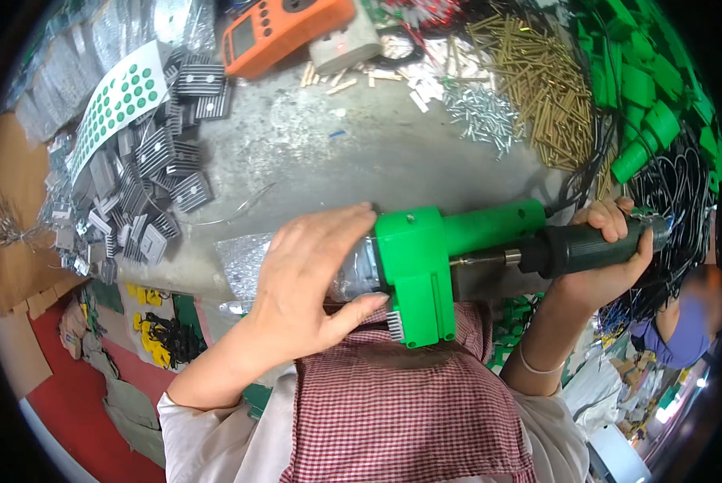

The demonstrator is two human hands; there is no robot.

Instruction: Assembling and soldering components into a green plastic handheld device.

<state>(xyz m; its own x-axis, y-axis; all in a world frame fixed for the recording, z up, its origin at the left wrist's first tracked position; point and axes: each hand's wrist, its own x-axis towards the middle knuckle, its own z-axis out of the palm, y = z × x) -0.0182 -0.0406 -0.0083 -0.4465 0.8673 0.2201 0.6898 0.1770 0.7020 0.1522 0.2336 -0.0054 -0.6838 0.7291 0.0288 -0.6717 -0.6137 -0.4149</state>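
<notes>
A green plastic housing (413,258) with a tube-like handle and a cable at its end lies across the near side of the table. My left hand (308,278) is wrapped round the clear plastic-covered body (353,270) joined to the housing's left side. In my right hand (610,249) is a black electric screwdriver (574,248), held level. Its bit points left and reaches the housing's right side; whether it sits in a screw is hidden. A finned grey metal piece (395,326) shows at the housing's lower edge.
Finned heat sinks (155,149) and a sticker sheet (119,101) lie left. An orange meter (284,32) stands at the back. Silver screws (483,117), long brass-coloured pieces (550,88) and green housings (655,129) are heaped right. Another person (683,322) is at far right.
</notes>
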